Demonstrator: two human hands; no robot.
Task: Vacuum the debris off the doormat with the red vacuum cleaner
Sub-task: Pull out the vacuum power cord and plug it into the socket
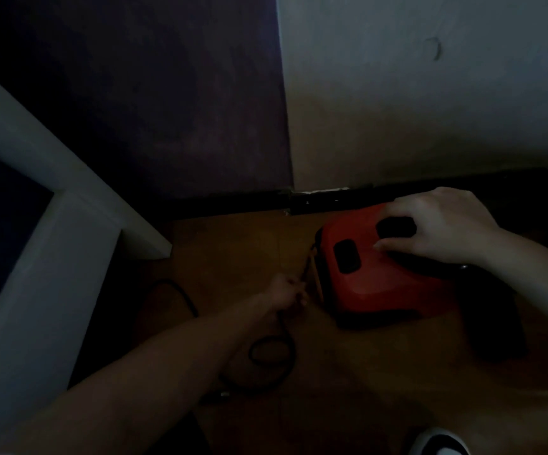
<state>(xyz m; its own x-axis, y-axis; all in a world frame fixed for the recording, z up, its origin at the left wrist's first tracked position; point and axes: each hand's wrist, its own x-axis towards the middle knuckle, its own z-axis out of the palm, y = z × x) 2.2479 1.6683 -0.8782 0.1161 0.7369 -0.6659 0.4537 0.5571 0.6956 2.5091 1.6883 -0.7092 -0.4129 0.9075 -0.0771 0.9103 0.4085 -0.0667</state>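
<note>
Down by the baseboard point(233, 200), left hand point(285, 293) grips the cord point(288, 336), right hand point(443, 224) rests spread on vacuum point(381, 284).

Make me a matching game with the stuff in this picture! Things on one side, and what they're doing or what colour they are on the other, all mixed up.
Things:
1. vacuum cleaner
2. left hand
3. right hand
4. cord

Clues:
A. black, loops on the floor
B. rests on top of the vacuum cleaner
C. red
D. grips the cord

Pairs: 1-C, 2-D, 3-B, 4-A.
</note>
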